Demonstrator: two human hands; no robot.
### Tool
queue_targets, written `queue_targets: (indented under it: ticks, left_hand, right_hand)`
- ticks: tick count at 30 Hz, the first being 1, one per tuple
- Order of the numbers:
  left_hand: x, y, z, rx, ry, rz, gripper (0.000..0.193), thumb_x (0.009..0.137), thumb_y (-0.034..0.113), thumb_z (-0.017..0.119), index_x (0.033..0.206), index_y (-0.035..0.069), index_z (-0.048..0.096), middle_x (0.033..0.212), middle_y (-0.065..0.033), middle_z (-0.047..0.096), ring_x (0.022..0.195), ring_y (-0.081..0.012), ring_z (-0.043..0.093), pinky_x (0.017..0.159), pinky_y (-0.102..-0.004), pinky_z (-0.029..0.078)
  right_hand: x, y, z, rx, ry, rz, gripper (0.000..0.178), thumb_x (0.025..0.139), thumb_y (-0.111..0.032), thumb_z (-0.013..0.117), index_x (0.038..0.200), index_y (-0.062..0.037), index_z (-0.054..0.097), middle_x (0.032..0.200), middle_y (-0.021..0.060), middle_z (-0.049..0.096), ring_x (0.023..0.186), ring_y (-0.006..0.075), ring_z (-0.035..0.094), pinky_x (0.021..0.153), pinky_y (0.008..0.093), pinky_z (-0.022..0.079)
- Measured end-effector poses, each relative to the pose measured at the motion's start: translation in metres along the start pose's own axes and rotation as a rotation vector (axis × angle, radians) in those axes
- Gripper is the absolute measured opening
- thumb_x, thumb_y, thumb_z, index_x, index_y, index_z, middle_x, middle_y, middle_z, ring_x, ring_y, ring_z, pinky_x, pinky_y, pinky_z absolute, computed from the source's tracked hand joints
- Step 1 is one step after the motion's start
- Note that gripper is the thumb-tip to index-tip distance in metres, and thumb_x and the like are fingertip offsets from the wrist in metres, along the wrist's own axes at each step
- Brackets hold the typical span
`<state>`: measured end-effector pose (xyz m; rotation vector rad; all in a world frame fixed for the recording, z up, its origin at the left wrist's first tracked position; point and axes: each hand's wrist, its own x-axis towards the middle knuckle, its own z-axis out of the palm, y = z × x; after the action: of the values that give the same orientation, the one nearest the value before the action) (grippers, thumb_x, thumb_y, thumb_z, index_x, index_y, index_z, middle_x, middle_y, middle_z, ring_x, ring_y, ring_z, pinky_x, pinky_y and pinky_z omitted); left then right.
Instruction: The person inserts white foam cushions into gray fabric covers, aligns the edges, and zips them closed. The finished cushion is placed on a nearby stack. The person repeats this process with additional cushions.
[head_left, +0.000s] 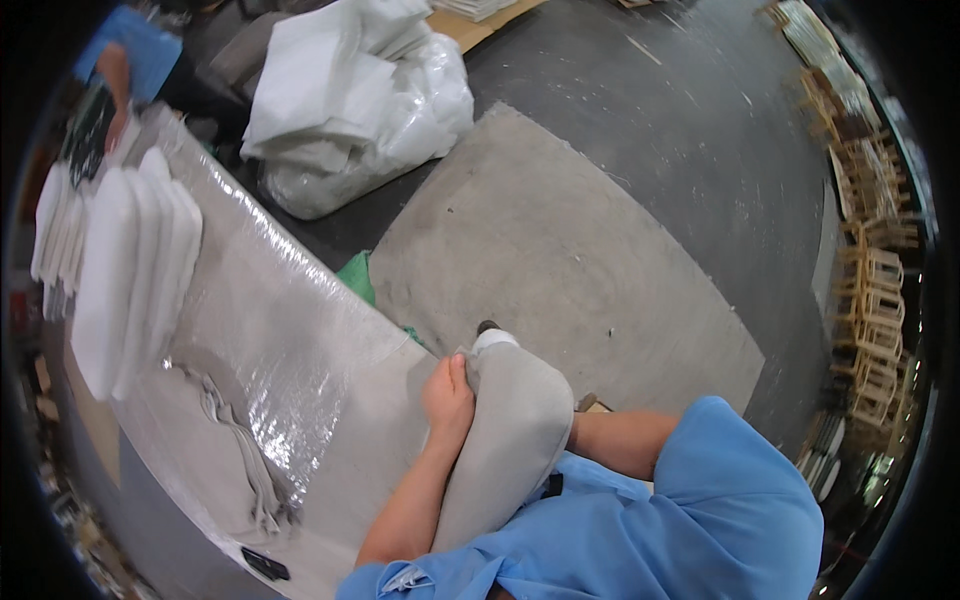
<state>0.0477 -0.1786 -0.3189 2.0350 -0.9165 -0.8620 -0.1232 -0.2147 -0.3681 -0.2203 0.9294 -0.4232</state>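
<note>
Just right of the left hand (pixel 450 393), which gripped its far left edge, a grey cushion (pixel 512 432) lay, long axis pointing away from the blue shirt (pixel 640 540); the right hand was hidden behind it, its hold impossible to tell.

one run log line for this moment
left hand: gripping edge of grey fabric-covered cushion | right hand: hidden behind cushion | nearby: rounded white foam-like pads on plastic-covered table

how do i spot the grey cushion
Find the film-covered table on the left. By its right edge, at the person's left hand, is the grey cushion. Unlike the flat grey fabric there, it looks plump, with white at its far end.
</note>
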Motion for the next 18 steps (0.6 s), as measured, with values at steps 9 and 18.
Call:
queue_targets:
  ticks: [9, 18]
  left_hand:
    - [-0.003, -0.014, -0.023, -0.348, -0.343, -0.287, 0.038, 0.113, 0.03, 0.055, 0.087, 0.003, 0.061, 0.078, 0.0045, 0.054, 0.075, -0.0057, 0.046, 0.067, -0.0277, 0.041]
    - [-0.007, 0.004, -0.013, -0.237, -0.2, -0.177, 0.036, 0.113, 0.029, 0.054, 0.089, 0.003, 0.06, 0.08, 0.0025, 0.057, 0.077, -0.0068, 0.047, 0.067, -0.0273, 0.041]
  right_hand:
    - [0.016, 0.009, 0.03, -0.567, 0.496, -0.415, 0.039, 0.113, -0.039, 0.047, 0.114, -0.0021, 0.06, 0.098, 0.0155, 0.07, 0.092, 0.0292, 0.068, 0.085, 0.0404, 0.052]
    - [-0.003, 0.001, 0.039, -0.68, 0.446, -0.423, 0.03, 0.112, -0.031, 0.047, 0.13, -0.0078, 0.052, 0.103, 0.0284, 0.07, 0.097, 0.0489, 0.07, 0.081, 0.0545, 0.052]
